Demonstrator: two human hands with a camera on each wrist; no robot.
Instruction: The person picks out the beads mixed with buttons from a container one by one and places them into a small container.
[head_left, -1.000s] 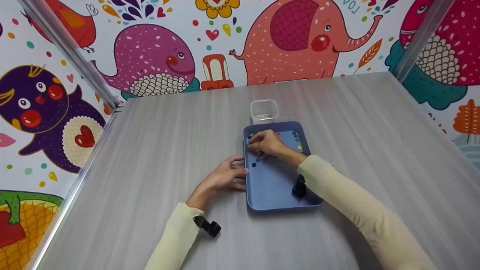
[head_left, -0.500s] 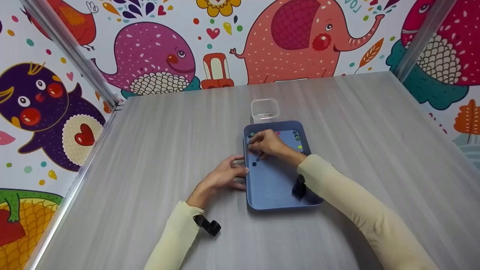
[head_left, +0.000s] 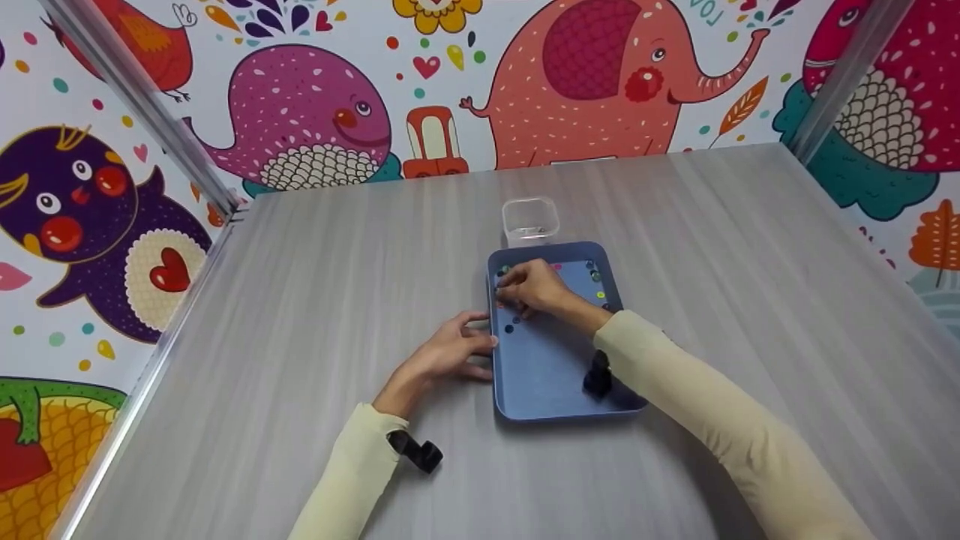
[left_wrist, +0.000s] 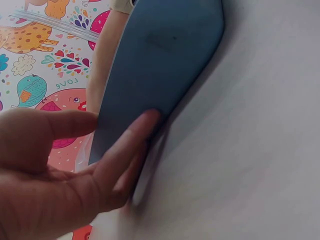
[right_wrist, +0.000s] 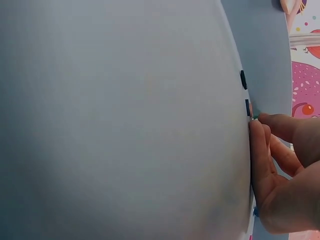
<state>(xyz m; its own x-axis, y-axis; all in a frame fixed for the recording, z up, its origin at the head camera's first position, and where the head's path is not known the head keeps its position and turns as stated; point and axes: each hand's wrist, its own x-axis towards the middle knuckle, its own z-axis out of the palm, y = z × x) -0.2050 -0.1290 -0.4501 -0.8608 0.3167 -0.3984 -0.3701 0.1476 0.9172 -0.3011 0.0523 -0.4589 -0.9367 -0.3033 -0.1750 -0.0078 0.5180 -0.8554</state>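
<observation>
My right hand [head_left: 536,287] reaches into a blue tray [head_left: 555,382], by its left wall. Seen from the right wrist, thumb and forefinger meet on a small green button [right_wrist: 256,117], mostly hidden by the fingertips. Two dark buttons lie close by, one of them a black button [right_wrist: 243,80]. My left hand [head_left: 448,347] rests against the tray's left side. In the left wrist view its thumb is at the rim and the other fingers lie loosely extended along the outer wall. More small buttons, among them a yellow button [head_left: 601,295], are scattered over the far half of the tray.
A clear plastic container [head_left: 530,223] with a few small pieces in it stands just behind the tray. Grey wood-grain tabletop [head_left: 345,300] surrounds both. Walls with painted animals close off the back and the sides.
</observation>
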